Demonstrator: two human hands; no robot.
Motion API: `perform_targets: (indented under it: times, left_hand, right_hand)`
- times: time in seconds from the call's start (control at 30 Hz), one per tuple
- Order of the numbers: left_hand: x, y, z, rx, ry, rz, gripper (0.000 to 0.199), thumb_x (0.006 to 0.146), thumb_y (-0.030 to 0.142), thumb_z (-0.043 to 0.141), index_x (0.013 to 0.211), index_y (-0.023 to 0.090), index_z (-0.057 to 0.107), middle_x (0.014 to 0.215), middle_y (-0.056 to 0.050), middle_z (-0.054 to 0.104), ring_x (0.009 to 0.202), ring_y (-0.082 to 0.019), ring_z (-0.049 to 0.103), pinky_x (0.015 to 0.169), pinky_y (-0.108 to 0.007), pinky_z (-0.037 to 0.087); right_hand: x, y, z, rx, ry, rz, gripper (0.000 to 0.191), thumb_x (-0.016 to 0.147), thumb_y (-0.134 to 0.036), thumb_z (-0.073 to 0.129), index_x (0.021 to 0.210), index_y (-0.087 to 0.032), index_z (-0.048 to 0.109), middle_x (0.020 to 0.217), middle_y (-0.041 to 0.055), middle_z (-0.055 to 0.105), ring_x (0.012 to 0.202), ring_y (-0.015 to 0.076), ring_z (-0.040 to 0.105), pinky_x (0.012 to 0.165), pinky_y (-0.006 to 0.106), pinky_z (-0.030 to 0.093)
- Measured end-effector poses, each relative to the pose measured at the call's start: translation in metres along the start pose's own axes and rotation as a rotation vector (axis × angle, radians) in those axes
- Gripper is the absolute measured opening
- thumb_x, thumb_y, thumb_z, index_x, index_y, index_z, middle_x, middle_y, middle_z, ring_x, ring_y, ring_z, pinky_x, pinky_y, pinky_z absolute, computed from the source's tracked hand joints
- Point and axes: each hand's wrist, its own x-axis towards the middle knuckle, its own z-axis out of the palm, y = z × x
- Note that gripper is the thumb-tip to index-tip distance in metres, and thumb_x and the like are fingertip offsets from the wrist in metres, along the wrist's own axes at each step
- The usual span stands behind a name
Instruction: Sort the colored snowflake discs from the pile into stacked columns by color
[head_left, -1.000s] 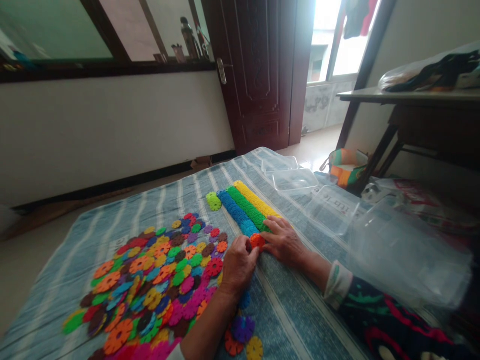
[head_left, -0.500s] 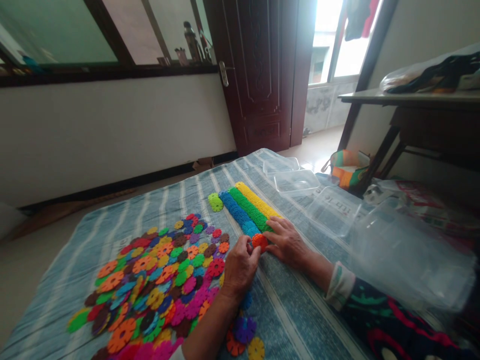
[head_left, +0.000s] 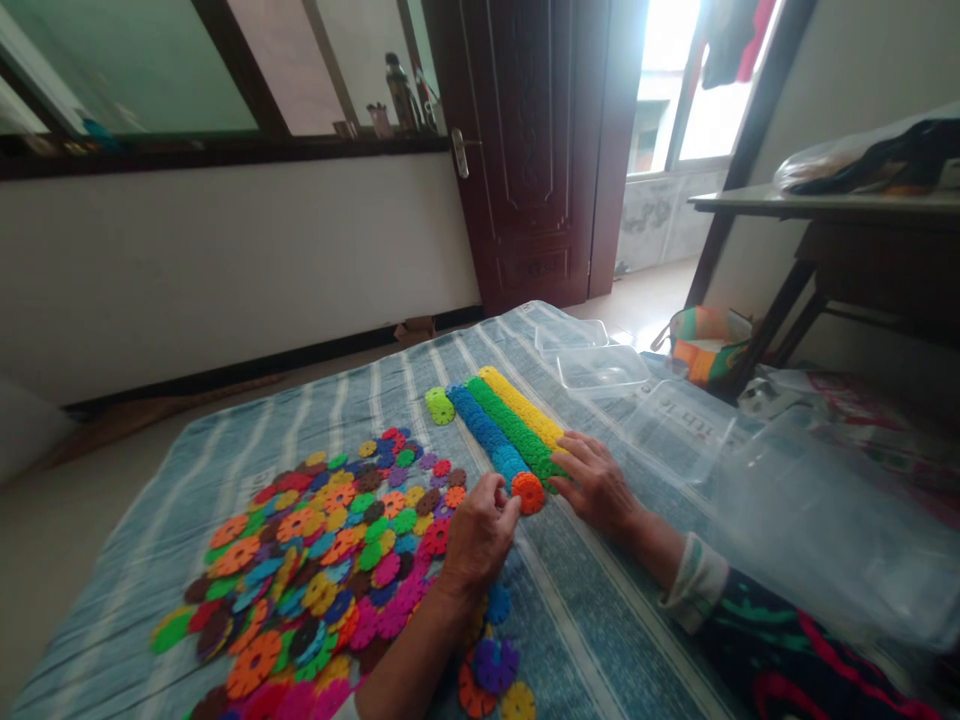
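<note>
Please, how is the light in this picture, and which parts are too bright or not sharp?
Head view: the window glares nearly white and the floor shines; head view: it is dark under the desk; head view: coloured discs show clearly, the large clear box looks hazy.

Your daylight enters through the overexposed window [head_left: 720, 125], glaring off the floor [head_left: 660, 290]. You get deep shadow under the desk [head_left: 825, 205] and a slightly hazy view.
</note>
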Motion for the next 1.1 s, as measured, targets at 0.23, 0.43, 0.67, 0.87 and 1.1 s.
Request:
perform_targets:
  times: [0.23,0.43,0.67,0.87,1.1]
  left_hand:
    - [0.008,-0.021,-0.029,0.103,0.01,-0.035,0.005,0.079,0.022,0.055,0.075,0.02,0.054,0.065,0.002,0.056,0.062,-0.014,0.057,0.062,-0.024,0.039]
    - [0.016,-0.044,-0.049,0.139,0.01,-0.062,0.013,0.081,0.019,0.051,0.069,0.02,0.055,0.067,0.001,0.059,0.065,-0.014,0.057,0.064,-0.025,0.039]
    - [0.044,-0.067,-0.063,0.258,0.053,-0.185,0.013,0.081,0.019,0.054,0.071,0.017,0.062,0.067,0.0,0.062,0.066,-0.013,0.058,0.066,-0.024,0.038]
    - [0.078,-0.079,-0.068,0.315,0.109,-0.24,0.014,0.08,0.016,0.054,0.076,0.016,0.068,0.077,-0.004,0.068,0.077,-0.016,0.062,0.071,-0.024,0.041]
    - [0.13,-0.085,-0.063,0.331,0.124,-0.325,0.018,0.076,0.019,0.06,0.09,0.017,0.072,0.097,-0.008,0.074,0.095,-0.021,0.066,0.077,-0.025,0.045]
  right_hand:
    - [-0.005,0.0,0.004,-0.004,0.066,-0.021,0.014,0.09,-0.02,0.054,0.094,-0.019,0.067,0.11,0.0111,0.067,0.115,0.0275,0.057,0.098,0.046,0.047]
    - [-0.009,0.0,0.008,0.007,0.084,-0.019,0.014,0.091,-0.02,0.053,0.093,-0.02,0.067,0.109,0.0102,0.068,0.114,0.0273,0.057,0.096,0.046,0.049]
    - [-0.011,0.003,0.012,0.005,0.134,0.004,0.016,0.091,-0.02,0.052,0.097,-0.018,0.067,0.109,0.0113,0.068,0.115,0.0286,0.058,0.096,0.047,0.049]
    - [-0.012,0.005,0.017,-0.001,0.176,-0.02,0.016,0.091,-0.021,0.052,0.099,-0.018,0.066,0.108,0.0108,0.069,0.112,0.0291,0.06,0.093,0.048,0.051]
    - [-0.015,0.008,0.02,0.01,0.18,-0.005,0.017,0.091,-0.023,0.053,0.102,-0.02,0.066,0.109,0.0108,0.069,0.113,0.0295,0.061,0.092,0.049,0.053]
